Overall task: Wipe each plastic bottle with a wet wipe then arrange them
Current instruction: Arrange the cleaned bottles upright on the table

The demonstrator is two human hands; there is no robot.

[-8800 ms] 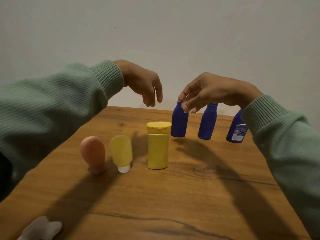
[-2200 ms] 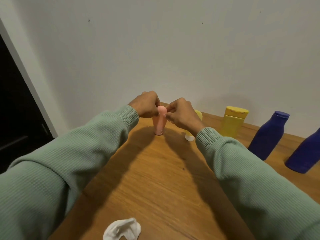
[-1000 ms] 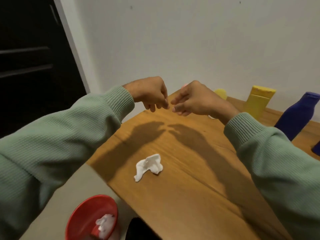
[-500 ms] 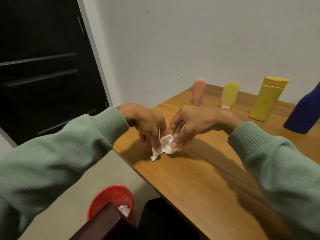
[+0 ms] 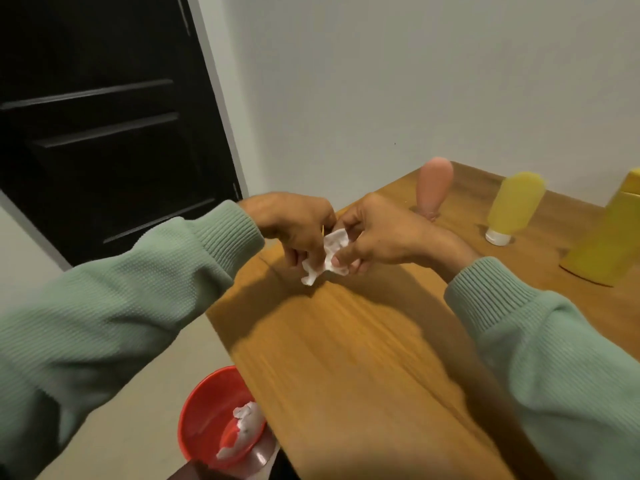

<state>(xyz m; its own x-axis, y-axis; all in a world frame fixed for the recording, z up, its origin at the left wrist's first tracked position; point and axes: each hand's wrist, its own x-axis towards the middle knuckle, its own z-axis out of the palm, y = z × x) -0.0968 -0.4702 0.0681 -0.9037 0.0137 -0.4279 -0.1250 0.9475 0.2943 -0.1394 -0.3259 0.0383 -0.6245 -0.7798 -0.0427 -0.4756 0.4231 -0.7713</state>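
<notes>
I see my left hand point(image 5: 294, 230) and right hand point(image 5: 377, 237) both pinching the crumpled wet wipe point(image 5: 329, 254), held just above the desk point(image 5: 363, 341) near its left edge; it looks limp, light and damp, so I'd grip a bunched fold; the pink bottle point(image 5: 434, 188) behind looks smooth and tippy.

Table point(image 5: 363, 341) is grained wood with a low sheen. On it, pink bottle point(image 5: 434, 185) and yellow tube point(image 5: 516, 202) look like matt plastic; wet wipe point(image 5: 332, 251) above it is a crumpled white fibrous sheet. Below the table edge, red bin point(image 5: 207, 410) is glossy plastic.
</notes>
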